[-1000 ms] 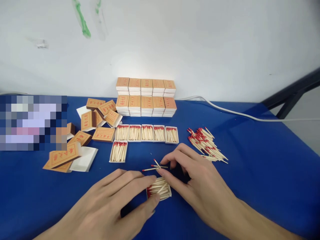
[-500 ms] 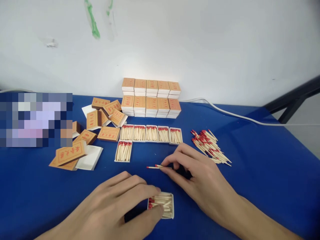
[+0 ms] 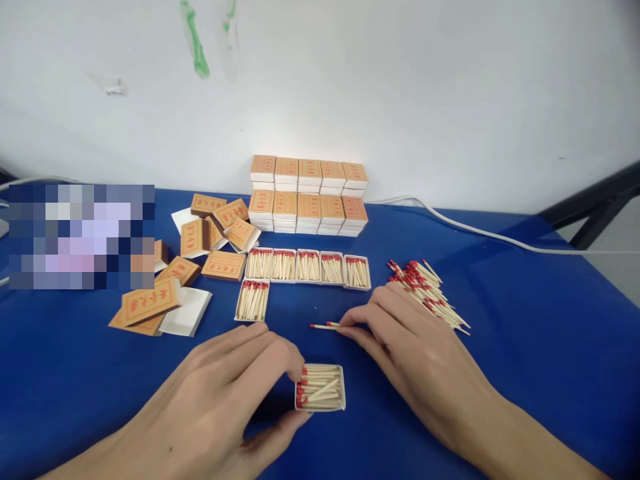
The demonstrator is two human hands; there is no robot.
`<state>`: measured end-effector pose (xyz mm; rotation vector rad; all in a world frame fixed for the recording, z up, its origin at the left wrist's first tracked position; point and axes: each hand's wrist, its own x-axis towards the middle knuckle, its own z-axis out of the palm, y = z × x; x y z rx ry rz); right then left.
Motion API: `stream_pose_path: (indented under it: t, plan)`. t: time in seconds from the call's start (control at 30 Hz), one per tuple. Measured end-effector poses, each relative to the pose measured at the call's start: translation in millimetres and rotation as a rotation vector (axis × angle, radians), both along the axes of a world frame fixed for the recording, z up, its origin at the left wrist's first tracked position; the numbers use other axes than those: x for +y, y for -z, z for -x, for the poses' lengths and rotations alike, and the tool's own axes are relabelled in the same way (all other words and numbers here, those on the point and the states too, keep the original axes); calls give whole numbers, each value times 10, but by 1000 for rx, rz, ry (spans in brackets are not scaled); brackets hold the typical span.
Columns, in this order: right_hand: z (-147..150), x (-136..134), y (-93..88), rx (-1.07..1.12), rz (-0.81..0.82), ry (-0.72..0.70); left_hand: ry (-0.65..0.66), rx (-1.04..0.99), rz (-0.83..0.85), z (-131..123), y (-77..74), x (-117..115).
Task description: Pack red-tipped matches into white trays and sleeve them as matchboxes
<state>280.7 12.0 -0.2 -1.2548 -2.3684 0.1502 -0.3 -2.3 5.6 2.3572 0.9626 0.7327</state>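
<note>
Pinching two slim red-headed wooden matches [image 3: 323, 327] in your right hand [image 3: 420, 343], you've shifted your left hand [image 3: 220, 387] to grip the white rectangular cardboard tray [image 3: 344, 387] at its left end, uncovering the matches inside [image 3: 323, 385].

Bright, soft light — seemingly from above — whitens the wall [image 3: 400, 87], while coarse pixelation blots the left.

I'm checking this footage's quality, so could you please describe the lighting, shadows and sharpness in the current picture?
In the head view, the wall is brightest behind the stacked matchboxes; dark shadow shows beneath the left hand; a pixelated block hides part of the left side; the matchboxes' small print looks soft.
</note>
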Motion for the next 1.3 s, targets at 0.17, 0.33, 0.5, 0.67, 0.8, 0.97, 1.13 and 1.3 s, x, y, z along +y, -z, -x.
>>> stream_pose_path:
  t: [0.17, 0.33, 0.5, 0.67, 0.8, 0.97, 1.13, 1.3]
  plan:
    - [3, -74, -74, 198, 167, -32, -29, 17, 31, 20, 54, 10]
    - [57, -137, -87, 233, 264, -139, -46, 18, 55, 25, 84, -2]
    - [61, -148, -57, 185, 225, -156, -37, -10, 7, -6, 12, 25]
    - [69, -161, -53, 174, 201, -145, -70, -2, -41, -5, -14, 40]
    - [102, -151, -40, 178, 167, -121, -98, -11, -159, 21, 52, 7]
    - [107, -145, -3, 223, 208, -83, -64, 11, -105, 43, 21, 1]
    - [99, -151, -3, 260, 286, -40, -18, 8, -5, 72, -24, 57]
    - [111, -151, -13, 316, 317, 16, 46, 29, 64, 123, 31, 19]
